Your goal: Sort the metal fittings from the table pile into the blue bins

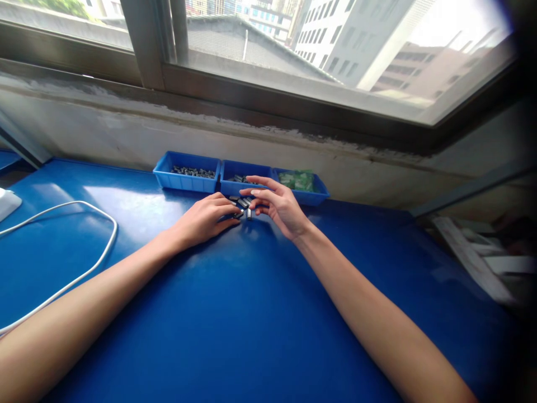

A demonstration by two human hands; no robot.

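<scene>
Several small dark and silvery metal pieces (249, 214) lie loosely on the blue table (235, 324), between my two hands. My left hand (211, 217) rests low on the table at their left side, its fingertips against one of the pieces. Over their right side is my right hand (279, 206), its fingers apart and nothing visibly held. Behind the hands stand the left blue bin (184, 182) with many small metal parts, the middle blue bin (245, 167) with dark parts, and the right blue bin (312, 197) with green bags.
A white cable (109, 243) curves over the table's left side near a white device (7, 202). The wall (126, 131) and window frame (251, 115) rise behind the bins. Pale boards (474, 260) stand beyond the right edge.
</scene>
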